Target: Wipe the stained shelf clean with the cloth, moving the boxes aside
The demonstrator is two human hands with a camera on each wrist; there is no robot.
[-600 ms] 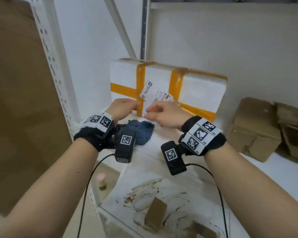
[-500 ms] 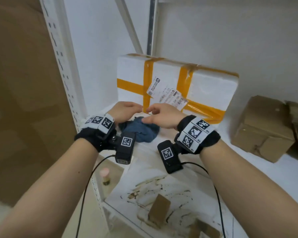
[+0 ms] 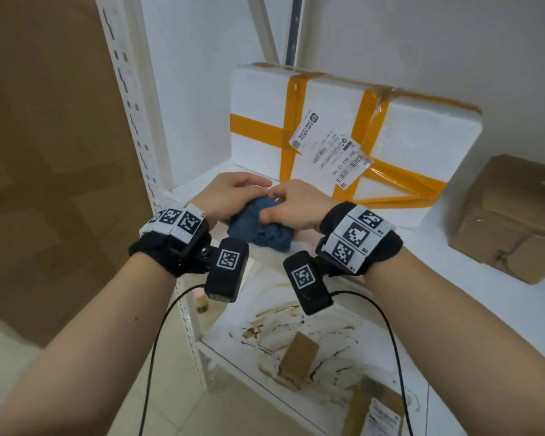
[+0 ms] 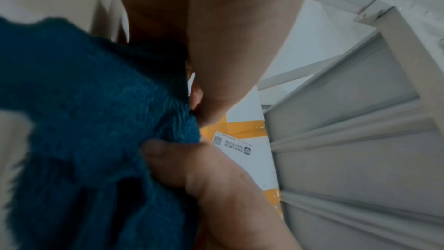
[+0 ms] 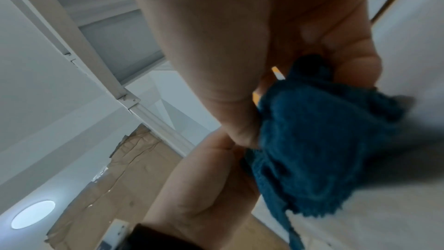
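Both hands, left hand [image 3: 230, 196] and right hand [image 3: 296, 206], gripped the blue cloth [image 3: 258, 228] between them, just before the foam box [image 3: 343, 136].

On the shipping label [image 3: 331, 146] stuck to the white foam box [image 3: 406, 127] before me I read "502-602"; its other print is too small.

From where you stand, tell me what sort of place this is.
Probably a storeroom or parcel storage corner: white metal shelving, a taped foam shipping box with courier labels, and plain cardboard boxes on the shelf.
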